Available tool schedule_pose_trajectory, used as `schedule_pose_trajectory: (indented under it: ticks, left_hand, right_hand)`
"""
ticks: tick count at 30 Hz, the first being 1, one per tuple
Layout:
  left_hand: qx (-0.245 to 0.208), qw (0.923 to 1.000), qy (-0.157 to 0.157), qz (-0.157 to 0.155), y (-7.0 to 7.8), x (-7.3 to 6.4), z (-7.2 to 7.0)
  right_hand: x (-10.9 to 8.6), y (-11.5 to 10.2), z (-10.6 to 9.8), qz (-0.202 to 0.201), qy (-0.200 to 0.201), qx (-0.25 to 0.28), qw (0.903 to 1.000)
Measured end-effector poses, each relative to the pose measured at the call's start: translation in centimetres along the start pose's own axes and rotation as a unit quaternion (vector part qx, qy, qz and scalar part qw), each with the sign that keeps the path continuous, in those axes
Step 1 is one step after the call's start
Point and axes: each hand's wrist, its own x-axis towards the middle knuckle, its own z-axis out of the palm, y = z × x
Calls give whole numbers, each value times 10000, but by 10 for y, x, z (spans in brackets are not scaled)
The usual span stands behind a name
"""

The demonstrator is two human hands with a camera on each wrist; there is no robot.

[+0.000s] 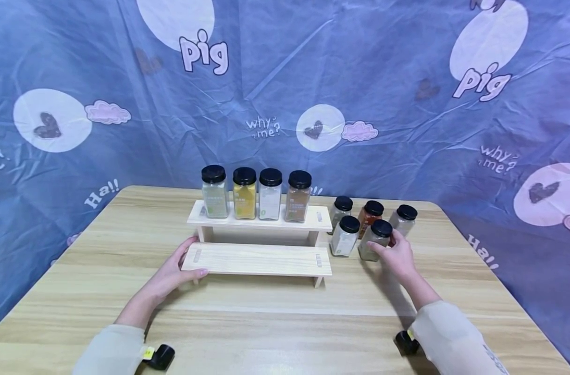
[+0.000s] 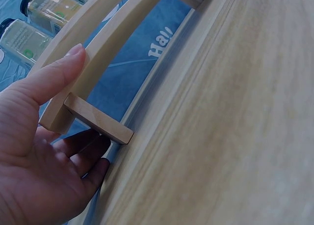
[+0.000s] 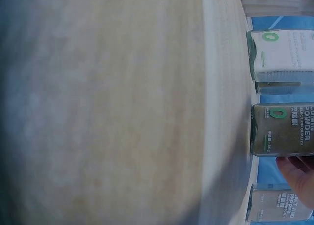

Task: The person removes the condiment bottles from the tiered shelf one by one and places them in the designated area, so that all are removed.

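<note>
A two-step wooden rack [image 1: 257, 259] stands on the table. My left hand [image 1: 172, 272] grips the left end of its lower board, thumb on top and fingers curled beneath, beside the rack's leg [image 2: 98, 119] in the left wrist view. To the right of the rack, my right hand [image 1: 398, 258] holds a black-capped jar of cumin powder [image 1: 370, 251] between thumb and fingers. The label on this cumin jar [image 3: 284, 131] is readable in the right wrist view. The jar appears upright, low at the table; whether its base touches the table I cannot tell.
Several black-capped spice jars, including a yellow one [image 1: 245, 200], line the rack's upper board [image 1: 261, 224]. Around the cumin jar stand a white-powder jar [image 1: 344, 242], a reddish jar [image 1: 371, 211], a grey jar [image 1: 339, 212] and a salt-and-pepper jar [image 3: 272, 205]. Blue printed cloth [image 1: 285, 78] hangs behind.
</note>
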Motion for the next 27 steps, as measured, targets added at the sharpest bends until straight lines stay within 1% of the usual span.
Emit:
schedule_pose_trajectory:
  ticks: [8, 13, 17, 19, 21, 24, 27]
  left_hand:
    - [16, 10000, 26, -27, 0, 0, 0]
    - [59, 10000, 33, -36, 0, 0, 0]
    - [66, 10000, 37, -54, 0, 0, 0]
    - [63, 10000, 38, -64, 0, -1, 0]
    - [66, 9999, 34, -73, 1, -1, 0]
    - [99, 9999, 36, -78, 1, -1, 0]
    - [122, 9999, 33, -92, 1, -1, 0]
  right_hand:
    - [0, -3, 1, 36, -56, 12, 10000]
    - [0, -4, 0, 16, -127, 170, 9998]
    - [1, 0, 0, -121, -114, 378, 9991]
    - [3, 5, 0, -278, -75, 376, 9989]
    - [3, 6, 0, -345, -60, 362, 9987]
    - [2, 2, -2, -281, 1, 223, 9994]
    - [2, -3, -4, -126, 10, 188, 9997]
